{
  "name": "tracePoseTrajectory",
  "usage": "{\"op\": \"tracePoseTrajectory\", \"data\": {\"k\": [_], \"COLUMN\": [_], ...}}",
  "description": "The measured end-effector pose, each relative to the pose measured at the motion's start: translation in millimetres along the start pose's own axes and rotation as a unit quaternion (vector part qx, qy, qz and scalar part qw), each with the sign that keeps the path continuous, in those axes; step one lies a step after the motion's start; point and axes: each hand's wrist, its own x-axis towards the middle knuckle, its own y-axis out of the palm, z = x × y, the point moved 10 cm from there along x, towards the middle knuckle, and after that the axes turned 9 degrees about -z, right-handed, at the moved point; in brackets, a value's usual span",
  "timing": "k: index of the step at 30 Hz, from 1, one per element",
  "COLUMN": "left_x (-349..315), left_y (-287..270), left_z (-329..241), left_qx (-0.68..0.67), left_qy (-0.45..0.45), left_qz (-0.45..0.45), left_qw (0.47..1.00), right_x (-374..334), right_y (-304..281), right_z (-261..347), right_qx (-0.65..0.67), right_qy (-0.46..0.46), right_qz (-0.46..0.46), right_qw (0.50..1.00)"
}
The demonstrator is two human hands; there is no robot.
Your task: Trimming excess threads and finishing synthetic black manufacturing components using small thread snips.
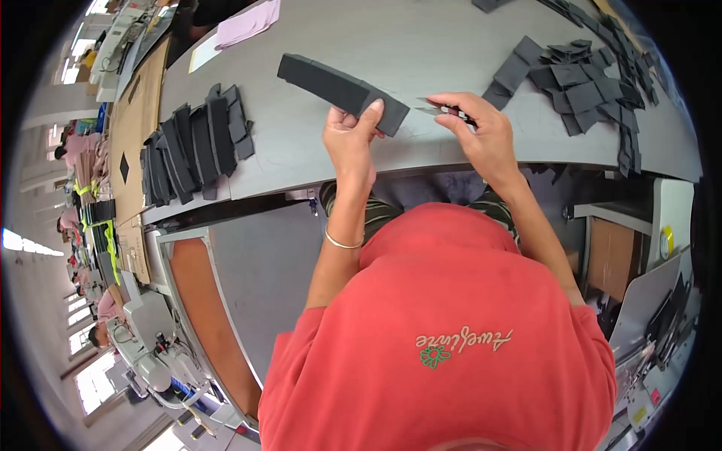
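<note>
My left hand grips a long strip of dark grey fabric near its right end, thumb on top and fingers underneath. The strip is held above the grey table, slanting up toward the far left. In my right hand is a pair of small thread snips, closed in between thumb and fingers. Their pointed metal blades face left, just apart from the strip's right end. A row of similar dark strips lies left of my hands. At the right is a loose heap of dark fabric pieces.
Pink paper sheets lie at the table's far left. A cardboard sheet borders the left end. Sewing machines and people in pink occupy the room at left. A cardboard box sits under the table at right.
</note>
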Motion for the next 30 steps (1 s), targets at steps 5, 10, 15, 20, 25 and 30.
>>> {"op": "tracePoseTrajectory", "data": {"k": [5,10,15,20,25,30], "left_x": [5.1,-5.2,-5.5,-3.0,-1.6,-2.7], "left_y": [-15.6,-13.2,-11.8,-11.0,-13.5,-8.8], "left_z": [24.4,22.2,23.6,26.8,26.5,24.2], "left_qx": [0.027,0.032,0.032,0.030,0.031,0.038], "left_qy": [-0.013,-0.013,-0.021,-0.032,-0.037,-0.034], "left_qz": [-0.016,-0.009,-0.018,-0.013,-0.028,-0.004], "left_qw": [0.999,0.999,0.999,0.999,0.998,0.999], "right_x": [-16.1,-24.6,-25.7,-21.5,-14.8,-20.8], "right_y": [16.4,20.0,29.3,29.5,14.0,27.0], "right_z": [-2.8,5.6,8.6,-1.1,-30.2,-56.7], "right_qx": [-0.091,-0.110,-0.120,-0.119,0.003,0.074], "right_qy": [-0.109,-0.125,-0.140,-0.118,0.017,0.134], "right_qz": [0.000,0.025,0.033,0.036,0.027,0.098], "right_qw": [0.990,0.986,0.982,0.985,0.999,0.983]}}
